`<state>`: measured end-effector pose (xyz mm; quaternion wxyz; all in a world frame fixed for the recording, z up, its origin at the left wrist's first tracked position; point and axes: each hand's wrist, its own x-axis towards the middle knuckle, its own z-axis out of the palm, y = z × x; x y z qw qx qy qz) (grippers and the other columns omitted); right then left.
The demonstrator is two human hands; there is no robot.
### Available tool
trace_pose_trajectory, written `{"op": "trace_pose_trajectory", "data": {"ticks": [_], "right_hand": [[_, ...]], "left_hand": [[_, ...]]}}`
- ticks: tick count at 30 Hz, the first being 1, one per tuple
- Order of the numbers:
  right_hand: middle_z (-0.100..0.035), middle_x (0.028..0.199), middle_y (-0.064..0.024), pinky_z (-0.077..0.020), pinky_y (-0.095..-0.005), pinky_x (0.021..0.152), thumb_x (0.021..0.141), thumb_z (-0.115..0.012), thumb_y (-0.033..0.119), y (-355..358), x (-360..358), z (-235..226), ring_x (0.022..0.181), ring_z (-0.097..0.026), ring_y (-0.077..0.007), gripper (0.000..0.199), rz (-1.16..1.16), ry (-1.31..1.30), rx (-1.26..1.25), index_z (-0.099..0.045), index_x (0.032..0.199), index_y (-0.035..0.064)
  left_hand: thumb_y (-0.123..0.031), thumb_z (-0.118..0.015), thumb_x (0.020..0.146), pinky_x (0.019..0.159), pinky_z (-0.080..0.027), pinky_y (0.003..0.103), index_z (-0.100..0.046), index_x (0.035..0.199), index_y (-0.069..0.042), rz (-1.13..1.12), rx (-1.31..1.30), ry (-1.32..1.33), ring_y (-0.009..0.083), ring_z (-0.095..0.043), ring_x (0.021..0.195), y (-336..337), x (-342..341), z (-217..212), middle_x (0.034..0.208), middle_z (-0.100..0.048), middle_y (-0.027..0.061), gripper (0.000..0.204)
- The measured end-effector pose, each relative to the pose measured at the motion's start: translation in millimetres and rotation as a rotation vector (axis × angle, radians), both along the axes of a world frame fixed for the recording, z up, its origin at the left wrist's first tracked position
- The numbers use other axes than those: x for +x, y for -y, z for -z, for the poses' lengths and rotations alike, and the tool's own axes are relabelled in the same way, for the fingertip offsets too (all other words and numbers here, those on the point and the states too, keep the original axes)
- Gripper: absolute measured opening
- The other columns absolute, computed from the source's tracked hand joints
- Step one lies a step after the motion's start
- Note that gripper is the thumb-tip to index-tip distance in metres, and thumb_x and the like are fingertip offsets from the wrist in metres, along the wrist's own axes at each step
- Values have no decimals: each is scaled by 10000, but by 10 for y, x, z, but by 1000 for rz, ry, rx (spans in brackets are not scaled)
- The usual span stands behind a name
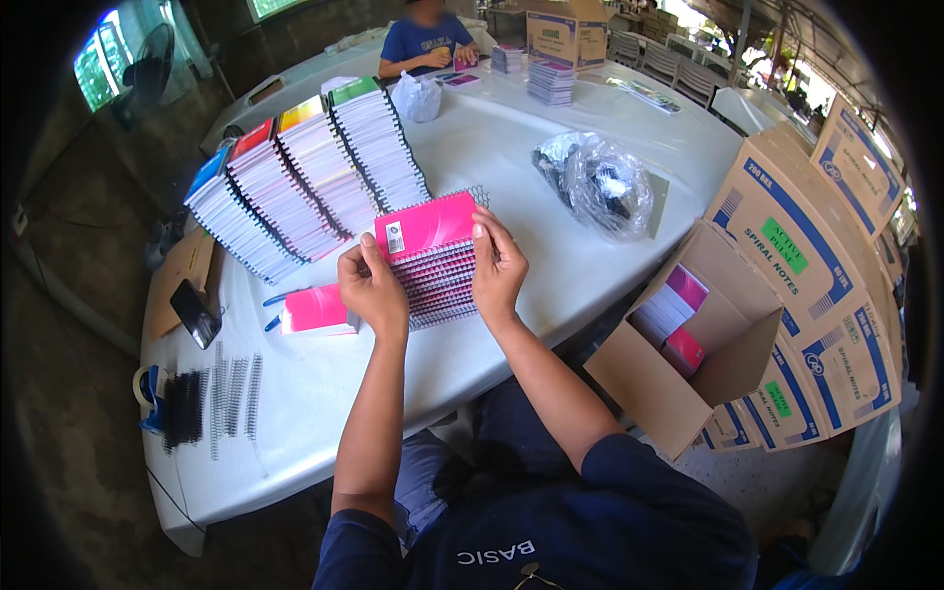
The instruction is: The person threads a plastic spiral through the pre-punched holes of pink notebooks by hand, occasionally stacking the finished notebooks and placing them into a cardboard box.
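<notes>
Between my hands is a pink spiral notebook (447, 218) with a small white label, held above the white-covered table. My left hand (377, 287) pinches its left side, thumb on the cover. At the right edge, my right hand (499, 264) grips it with thumb and fingers. Just below the cover, several rows of wire coils (433, 285) show, overlapping like a staggered pile of notebooks; whether my fingers also hold any of these I cannot tell. A pink notebook stack (317, 308) without a visible coil lies beside my left hand, with blue pen-like sticks (275, 311) next to it.
Tall coil-bound stacks (305, 167) stand at the far left. Loose coils (234, 393), a tape dispenser (151, 393) and a phone (196, 313) lie at left. Clear plastic bag (608, 187) sits right. An open carton (733, 334) holds notebooks near stacked cartons (806, 246). A person (425, 41) sits opposite.
</notes>
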<state>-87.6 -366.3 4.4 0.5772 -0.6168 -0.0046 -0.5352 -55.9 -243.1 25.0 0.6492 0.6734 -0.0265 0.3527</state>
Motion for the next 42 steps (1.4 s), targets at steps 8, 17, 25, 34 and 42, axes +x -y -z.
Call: {"op": "trace_pose_trajectory", "data": {"ticks": [8,17,25,34,42], "right_hand": [[-625,1042,-233,-472,-332,823,925,-515,223,-6,30,-19,950,-632,-275,343,41,-180,6,-562,1166,-17],[-607,887,-138,-472,-339,695,860,-616,178,-64,95,87,772,-584,-242,296,208,-143,-45,-602,1125,47],[-611,1010,-126,-445,-322,804,865,-597,136,39,-8,132,903,-568,-215,262,223,-95,-82,-588,1091,3],[-534,1180,-153,-420,-329,893,923,-462,152,-570,-785,359,1007,-550,-215,351,-597,-234,59,-443,1227,-22],[-624,1001,-71,-486,-275,820,887,-568,149,-937,-526,574,884,-592,-123,257,-1361,-675,602,-573,1108,17]], "left_hand": [[-271,-552,911,678,-430,289,-557,844,43,-17,-14,-9,153,-494,719,82,-24,47,775,-557,83,321],[-248,-524,918,602,-429,333,-541,792,35,-84,126,-29,204,-507,616,42,18,54,693,-563,129,310],[-266,-495,919,712,-458,345,-560,986,18,85,225,-150,264,-608,776,-95,-105,-31,844,-630,177,298],[-73,-558,790,989,-305,443,-506,1250,-115,-116,1382,-84,255,-487,1162,-1755,-334,617,1246,-539,77,466],[-147,-640,771,914,-351,434,-521,1234,-88,22,1218,7,239,-522,1108,-1471,-1319,364,1187,-568,101,481]]}}
